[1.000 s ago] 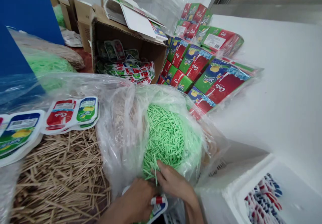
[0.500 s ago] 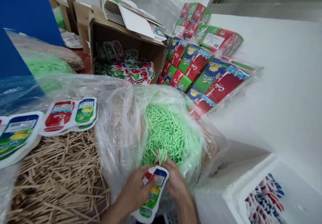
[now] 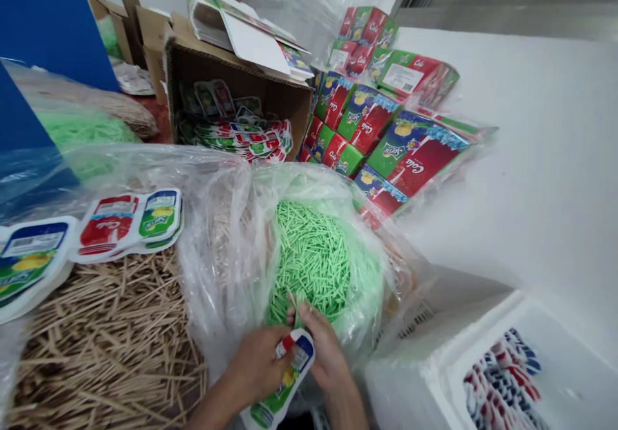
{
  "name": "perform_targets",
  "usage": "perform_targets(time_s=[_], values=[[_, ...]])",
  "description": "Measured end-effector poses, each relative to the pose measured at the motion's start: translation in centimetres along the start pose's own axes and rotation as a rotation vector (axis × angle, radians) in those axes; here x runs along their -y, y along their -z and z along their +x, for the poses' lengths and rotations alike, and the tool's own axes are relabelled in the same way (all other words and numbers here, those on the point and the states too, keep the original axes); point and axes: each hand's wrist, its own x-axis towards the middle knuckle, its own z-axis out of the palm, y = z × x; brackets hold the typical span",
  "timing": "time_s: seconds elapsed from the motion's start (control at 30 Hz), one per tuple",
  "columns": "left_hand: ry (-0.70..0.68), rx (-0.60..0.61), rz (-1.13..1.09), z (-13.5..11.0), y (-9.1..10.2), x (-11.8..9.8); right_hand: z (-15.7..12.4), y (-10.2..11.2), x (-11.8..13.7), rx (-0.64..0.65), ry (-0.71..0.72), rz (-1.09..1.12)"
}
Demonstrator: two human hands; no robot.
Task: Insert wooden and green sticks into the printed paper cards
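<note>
left hand (image 3: 261, 360) is gripping a blue-and-green printed pack (image 3: 276, 401), slanting near the clear bag (image 3: 369, 288) | right hand (image 3: 322, 343) is pinching green sticks (image 3: 297, 306) at the green pile's (image 3: 313, 256) near edge | brown sticks (image 3: 111, 333) are lying to the left

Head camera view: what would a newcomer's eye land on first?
Probably the bright green sticks in the clear bag near the centre, with the right hand at their near edge. Then the brown sticks at lower left, and the colourful boxes stacked behind the bag, toward upper right.
</note>
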Motion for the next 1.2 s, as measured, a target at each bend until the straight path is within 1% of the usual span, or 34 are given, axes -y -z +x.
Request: perform_targets(time_s=[0.1, 0.23, 0.43, 0.57, 0.7, 0.83, 0.9, 1.0, 1.07, 1.13, 1.2], values=[[0.007, 0.003, 0.026, -0.3, -0.1, 0.2, 0.4, -0.4, 0.1, 0.014, -0.014, 0.013], [0.024, -0.036, 0.033, -0.2, -0.2, 0.5, 0.8, -0.8, 0.0, 0.041, -0.015, 0.021], [0.021, -0.093, 0.038, 0.0, -0.5, 1.1, 0.5, -0.1, -0.4, 0.086, 0.001, 0.008], [-0.022, -0.096, 0.050, -0.1, -1.0, 1.6, 0.1, 0.2, -0.3, 0.116, 0.010, -0.057], [-0.081, -0.069, 0.030, -0.5, -1.0, 2.0, 0.4, 0.3, -0.1, 0.109, 0.048, -0.116], [-0.118, -0.038, 0.008, -1.9, -0.1, 2.0, 1.1, 0.6, 0.3, 0.062, 0.132, -0.072], [-0.160, 0.029, 0.056, -2.7, 0.3, 1.7, 1.2, 0.4, 0.6, 0.038, 0.199, -0.041], [-0.225, 0.149, 0.219, -3.3, 0.5, 1.3, 0.8, -0.3, 0.5, 0.033, 0.276, 0.006], [-0.219, 0.167, 0.292, -3.1, 0.3, 1.1, 0.3, -0.8, 0.0, 0.060, 0.247, 0.043], [-0.198, 0.150, 0.310, -2.6, -0.1, 1.2, -0.4, -1.1, -0.8, 0.102, 0.147, 0.052], [-0.194, 0.152, 0.306, -2.2, -0.5, 1.5, -1.0, -1.2, -1.6, 0.145, 0.053, 0.001]])
